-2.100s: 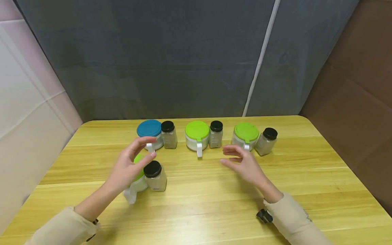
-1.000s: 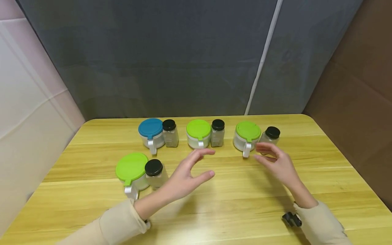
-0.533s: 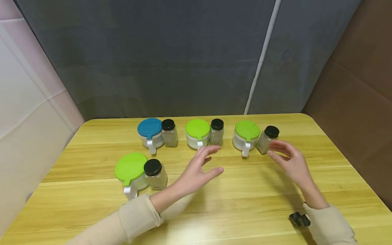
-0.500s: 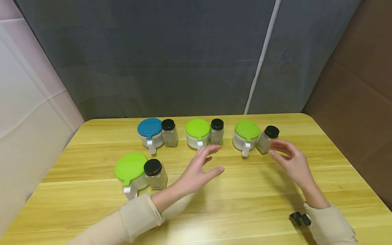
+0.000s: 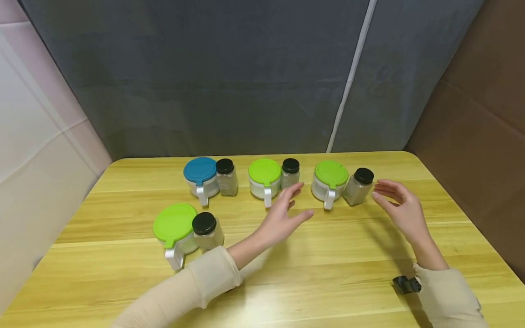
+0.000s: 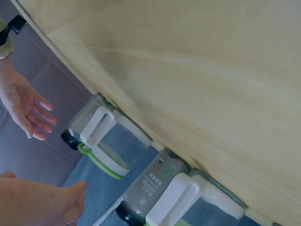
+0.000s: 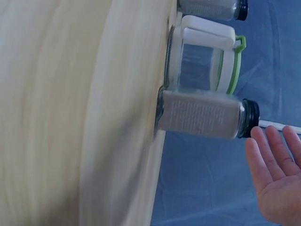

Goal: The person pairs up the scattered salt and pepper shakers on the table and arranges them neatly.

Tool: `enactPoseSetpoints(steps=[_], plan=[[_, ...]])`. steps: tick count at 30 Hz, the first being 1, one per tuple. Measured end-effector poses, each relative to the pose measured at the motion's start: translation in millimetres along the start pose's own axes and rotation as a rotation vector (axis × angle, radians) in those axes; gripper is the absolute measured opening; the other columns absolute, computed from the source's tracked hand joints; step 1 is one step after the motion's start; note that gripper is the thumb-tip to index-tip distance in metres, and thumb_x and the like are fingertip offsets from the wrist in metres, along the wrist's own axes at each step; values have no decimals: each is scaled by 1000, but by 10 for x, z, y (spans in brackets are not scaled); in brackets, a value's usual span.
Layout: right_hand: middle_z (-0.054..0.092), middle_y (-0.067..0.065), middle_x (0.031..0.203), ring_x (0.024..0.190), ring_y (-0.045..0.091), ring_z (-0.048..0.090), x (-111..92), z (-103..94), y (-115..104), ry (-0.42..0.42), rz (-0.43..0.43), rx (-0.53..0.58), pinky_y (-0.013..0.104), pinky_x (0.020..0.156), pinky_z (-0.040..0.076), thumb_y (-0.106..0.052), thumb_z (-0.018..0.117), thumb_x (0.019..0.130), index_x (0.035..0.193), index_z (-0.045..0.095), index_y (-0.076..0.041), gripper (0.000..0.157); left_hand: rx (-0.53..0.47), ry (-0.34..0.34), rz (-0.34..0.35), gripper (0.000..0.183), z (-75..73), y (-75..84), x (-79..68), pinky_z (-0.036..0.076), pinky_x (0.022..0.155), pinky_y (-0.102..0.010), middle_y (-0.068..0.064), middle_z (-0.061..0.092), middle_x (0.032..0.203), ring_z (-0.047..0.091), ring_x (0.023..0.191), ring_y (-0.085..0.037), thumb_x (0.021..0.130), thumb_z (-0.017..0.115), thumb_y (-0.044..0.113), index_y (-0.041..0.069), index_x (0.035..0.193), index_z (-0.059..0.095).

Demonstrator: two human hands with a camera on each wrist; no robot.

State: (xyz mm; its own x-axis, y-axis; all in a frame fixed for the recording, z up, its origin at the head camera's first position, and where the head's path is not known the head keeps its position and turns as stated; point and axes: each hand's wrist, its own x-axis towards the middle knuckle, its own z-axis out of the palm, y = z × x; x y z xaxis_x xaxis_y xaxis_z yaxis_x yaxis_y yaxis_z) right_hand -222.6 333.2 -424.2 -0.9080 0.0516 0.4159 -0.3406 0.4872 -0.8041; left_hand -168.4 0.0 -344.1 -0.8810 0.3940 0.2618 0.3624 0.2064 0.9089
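My left hand (image 5: 283, 218) hovers above the table before the middle green-lidded jar (image 5: 264, 175), fingers spread and nothing in its grasp. It partly covers a black-capped bottle (image 5: 290, 171). Just right of the far-right black-capped bottle (image 5: 358, 187), my right hand (image 5: 404, 212) hangs in the air with loosely bent fingers, holding nothing. In the right wrist view its fingertips appear close to that bottle's cap (image 7: 249, 117); whether they touch I cannot tell. Left of this bottle stands another green-lidded jar (image 5: 330, 177) with a white handle.
A blue-lidded jar (image 5: 200, 173) and a black-capped bottle (image 5: 226, 177) stand at the back left. Nearer, another green-lidded jar (image 5: 175, 228) and bottle (image 5: 208, 231) stand together. The wooden table (image 5: 328, 282) ends at a grey curtain (image 5: 229, 82).
Both hands have moved to the right; the left passed from the near-left jar to the middle, the right from the right-hand jar to beyond the far-right bottle. Jars and bottles stayed put.
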Motion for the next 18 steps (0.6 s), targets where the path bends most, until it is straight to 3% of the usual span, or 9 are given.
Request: enactPoseSetpoints(steps=[7,18], plan=[[57,1,111,97,11,54,48,-36,148,32,61,-17,14,72,44,-39,64,78,121,52,-18,50,40,5,-51,65,116,-104,165,30,96,-27,-9,31,135,30,123,-17,83,62,21,5,136,27],[56,1,110,97,9,53,145,-52,189,31,73,-30,13,72,43,-41,63,78,122,52,-17,51,80,10,-140,63,262,-223,450,29,97,-32,-9,29,137,28,124,-19,87,56,27,8,138,24]])
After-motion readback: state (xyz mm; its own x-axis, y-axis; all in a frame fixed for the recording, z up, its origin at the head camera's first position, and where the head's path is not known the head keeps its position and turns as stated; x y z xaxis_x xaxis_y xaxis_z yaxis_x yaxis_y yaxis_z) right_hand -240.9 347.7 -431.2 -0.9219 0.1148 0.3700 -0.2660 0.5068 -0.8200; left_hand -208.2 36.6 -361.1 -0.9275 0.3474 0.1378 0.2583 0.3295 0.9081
